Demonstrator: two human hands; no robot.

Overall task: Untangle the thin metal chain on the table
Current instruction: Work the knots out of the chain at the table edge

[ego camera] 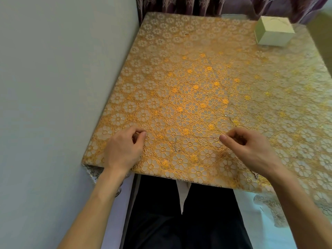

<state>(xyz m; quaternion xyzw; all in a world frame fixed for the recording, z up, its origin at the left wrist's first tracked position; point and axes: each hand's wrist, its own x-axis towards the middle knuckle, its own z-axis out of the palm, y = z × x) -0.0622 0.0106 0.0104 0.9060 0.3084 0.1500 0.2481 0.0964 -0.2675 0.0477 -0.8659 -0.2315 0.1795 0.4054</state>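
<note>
Two hands curled: left hand (pixel 125 148) and right hand (pixel 246 146) each seemingly pinching the chain (pixel 206 137) | chain faint, stretched along surface (pixel 179 69) between them | judged mostly untangled; small kink nearer left hand may remain

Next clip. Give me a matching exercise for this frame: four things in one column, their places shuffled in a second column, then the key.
Things
1. left hand
2. right hand
3. box
4. curtain

Places
A. on the far right corner of the table
B. behind the table's far edge
C. on the table near its front edge, on the side by the wall
D. on the table near its front edge, right of the middle

Pairs: 1-C, 2-D, 3-A, 4-B
</note>
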